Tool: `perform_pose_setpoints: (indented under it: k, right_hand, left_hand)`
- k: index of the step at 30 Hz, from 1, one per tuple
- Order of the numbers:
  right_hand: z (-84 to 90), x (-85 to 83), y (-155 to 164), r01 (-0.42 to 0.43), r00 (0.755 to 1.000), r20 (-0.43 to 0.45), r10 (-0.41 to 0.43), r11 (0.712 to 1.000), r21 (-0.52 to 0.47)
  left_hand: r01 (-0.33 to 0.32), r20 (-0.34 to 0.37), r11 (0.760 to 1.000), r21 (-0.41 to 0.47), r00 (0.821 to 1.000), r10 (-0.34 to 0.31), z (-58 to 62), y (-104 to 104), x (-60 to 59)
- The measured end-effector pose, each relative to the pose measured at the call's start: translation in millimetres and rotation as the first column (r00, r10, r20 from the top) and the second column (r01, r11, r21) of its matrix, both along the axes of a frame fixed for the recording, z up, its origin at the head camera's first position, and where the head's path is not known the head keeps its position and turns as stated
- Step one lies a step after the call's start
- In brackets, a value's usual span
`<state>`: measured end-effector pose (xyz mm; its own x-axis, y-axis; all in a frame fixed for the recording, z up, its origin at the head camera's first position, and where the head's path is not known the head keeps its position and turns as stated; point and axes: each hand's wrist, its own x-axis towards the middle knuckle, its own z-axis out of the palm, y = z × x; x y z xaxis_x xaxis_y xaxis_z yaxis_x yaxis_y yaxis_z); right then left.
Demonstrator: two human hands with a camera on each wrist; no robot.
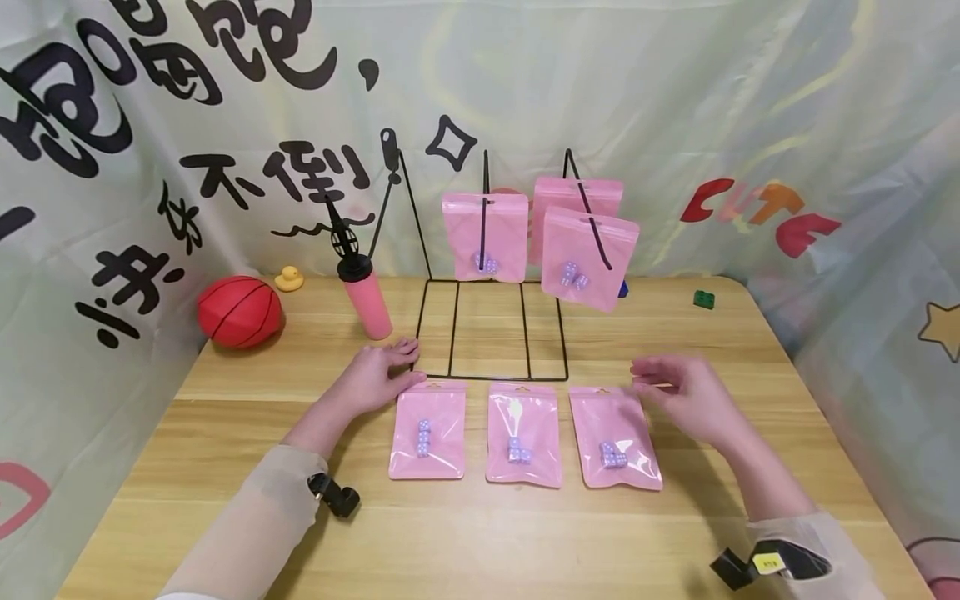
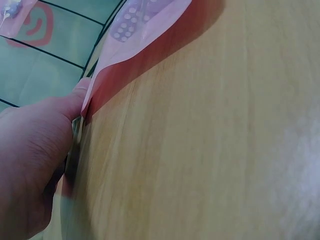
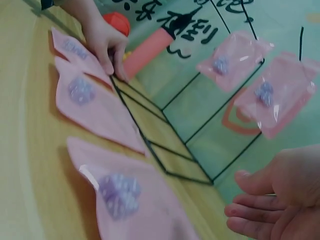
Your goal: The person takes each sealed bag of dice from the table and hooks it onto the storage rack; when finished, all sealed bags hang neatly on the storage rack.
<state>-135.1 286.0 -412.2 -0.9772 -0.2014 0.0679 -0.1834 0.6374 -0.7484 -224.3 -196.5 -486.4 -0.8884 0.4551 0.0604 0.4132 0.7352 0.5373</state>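
Note:
Three pink zip bags lie in a row on the table: the left bag (image 1: 427, 467), the middle bag (image 1: 522, 473) and the right bag (image 1: 618, 475). Small purple dotted dice (image 1: 519, 451) show through each one. My left hand (image 1: 375, 377) is at the front left corner of a black wire rack (image 1: 495, 378), fingers extended, thumb right by the left bag's top corner. Beside the right bag's top edge hovers my right hand (image 1: 686, 394), its fingers loosely bent with nothing in them; its palm (image 3: 295, 187) shows in the right wrist view.
More pink bags (image 1: 486, 225) hang on the rack's hooks at the back. Left of it stands a pink pump bottle (image 1: 369, 304) with a black top. A red ball (image 1: 240, 312) and yellow duck (image 1: 289, 278) sit far left, a green brick (image 1: 703, 299) far right. A printed cloth encloses the table.

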Motion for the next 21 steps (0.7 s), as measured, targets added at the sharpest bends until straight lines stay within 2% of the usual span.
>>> perform_pose_setpoints:
  k: [8,12,21]
  right_hand:
    - [-16.4,10.2,15,0.047,0.99,0.131,-0.058,0.995,0.088]
    - [-21.8,15.4,18,0.052,0.977,0.203,-0.069,0.995,0.088]
    - [-28.3,24.2,14,0.078,0.953,0.285,-0.1,0.993,0.089]
  left_hand:
    - [-0.008,0.001,1.0,0.021,1.0,0.008,0.4,0,-0.2]
    - [0.001,-0.004,0.999,0.038,1.0,-0.001,1.9,0,-0.6]
    - [-0.001,0.008,0.999,0.041,1.0,0.001,1.5,0,0.2]
